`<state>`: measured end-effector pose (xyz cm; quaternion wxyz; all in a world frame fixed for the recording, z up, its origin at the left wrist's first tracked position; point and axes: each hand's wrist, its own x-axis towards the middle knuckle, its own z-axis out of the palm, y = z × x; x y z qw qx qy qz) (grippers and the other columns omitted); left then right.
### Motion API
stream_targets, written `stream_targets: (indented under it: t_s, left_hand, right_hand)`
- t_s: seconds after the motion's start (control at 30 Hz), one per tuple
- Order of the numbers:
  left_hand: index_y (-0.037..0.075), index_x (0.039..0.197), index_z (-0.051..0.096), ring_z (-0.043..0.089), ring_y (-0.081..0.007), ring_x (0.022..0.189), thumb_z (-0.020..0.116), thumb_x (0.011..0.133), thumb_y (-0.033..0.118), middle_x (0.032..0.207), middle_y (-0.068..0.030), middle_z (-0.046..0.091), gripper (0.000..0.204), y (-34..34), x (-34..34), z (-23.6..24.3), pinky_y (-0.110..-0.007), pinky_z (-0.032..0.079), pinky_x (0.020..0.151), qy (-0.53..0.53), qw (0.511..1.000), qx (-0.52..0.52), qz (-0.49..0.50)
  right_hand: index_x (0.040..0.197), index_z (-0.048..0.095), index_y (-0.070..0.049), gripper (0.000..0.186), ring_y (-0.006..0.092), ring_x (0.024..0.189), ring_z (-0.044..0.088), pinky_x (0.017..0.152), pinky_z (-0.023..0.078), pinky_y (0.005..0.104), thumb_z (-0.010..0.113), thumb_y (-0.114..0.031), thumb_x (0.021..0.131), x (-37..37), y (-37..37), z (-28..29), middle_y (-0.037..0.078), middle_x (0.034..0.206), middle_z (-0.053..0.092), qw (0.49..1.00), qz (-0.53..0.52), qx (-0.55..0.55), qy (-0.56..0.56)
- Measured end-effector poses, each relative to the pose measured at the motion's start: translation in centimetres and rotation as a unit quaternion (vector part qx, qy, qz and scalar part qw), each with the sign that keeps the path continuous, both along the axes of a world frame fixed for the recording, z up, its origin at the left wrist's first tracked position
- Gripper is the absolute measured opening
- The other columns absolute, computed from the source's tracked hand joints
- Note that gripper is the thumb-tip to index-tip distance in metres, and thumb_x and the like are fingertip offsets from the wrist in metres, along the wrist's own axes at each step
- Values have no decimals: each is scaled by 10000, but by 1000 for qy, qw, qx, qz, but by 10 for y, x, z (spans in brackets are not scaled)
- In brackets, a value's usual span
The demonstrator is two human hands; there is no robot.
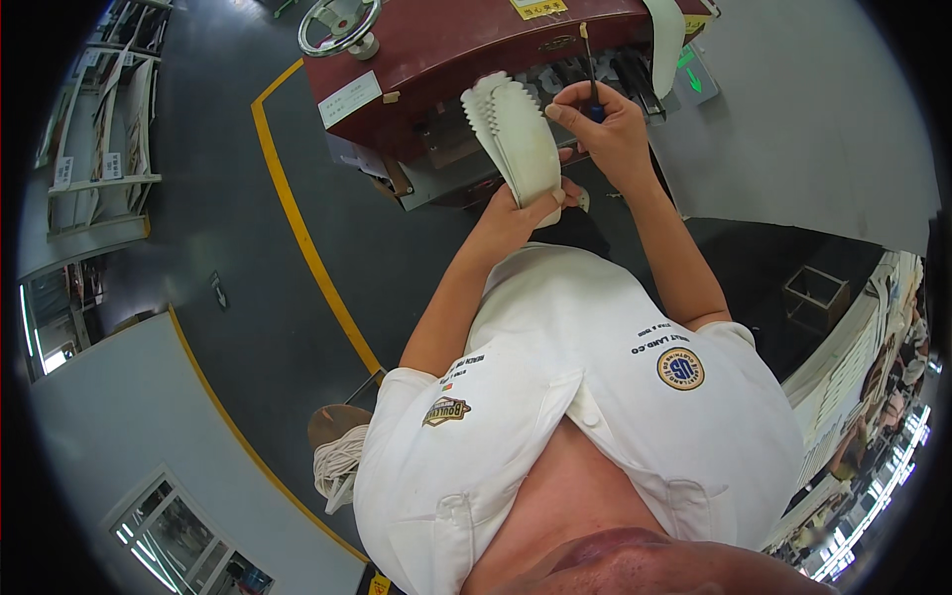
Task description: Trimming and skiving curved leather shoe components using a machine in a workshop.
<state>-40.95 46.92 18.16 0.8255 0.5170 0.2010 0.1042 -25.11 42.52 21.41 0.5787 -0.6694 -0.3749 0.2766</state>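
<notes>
A bundle of white, flat, flexible strips with scalloped edges at the top is gripped in my left hand. The strips lie layered and slightly fanned, their tops leaning toward the machine. To the right, my right hand pinches a slim tool with a dark blue handle. Its thin dark shaft points up to a small tan tip, and its exact kind is unclear. The two hands are close together but apart, in front of a dark red machine.
The machine has a metal handwheel at its left, and a white strip hangs over its right side. A yellow floor line runs left of me. Coiled white cord sits behind my left side. Racks stand far left.
</notes>
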Motion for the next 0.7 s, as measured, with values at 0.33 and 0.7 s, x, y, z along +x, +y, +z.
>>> stream_targets:
  t_s: [0.33, 0.7]
  left_hand:
    - [-14, 1258, 455, 590, -189, 998, 432, 923, 91, 1056, -107, 605, 352, 5, 1, -19, -305, 454, 867, -3, 992, 125, 27]
    - [-18, 1169, 511, 610, -160, 907, 439, 871, 40, 992, -79, 616, 313, 7, -2, -22, -286, 465, 834, -5, 995, 70, 75]
  right_hand:
    - [944, 650, -34, 190, 12, 579, 493, 514, 439, 172, 693, -164, 812, 0, 5, 4, -16, 759, 616, 996, 32, -64, 56]
    - [805, 612, -38, 160, 16, 618, 499, 515, 417, 196, 727, -147, 787, -6, 8, -15, -31, 742, 584, 987, 33, 48, -147]
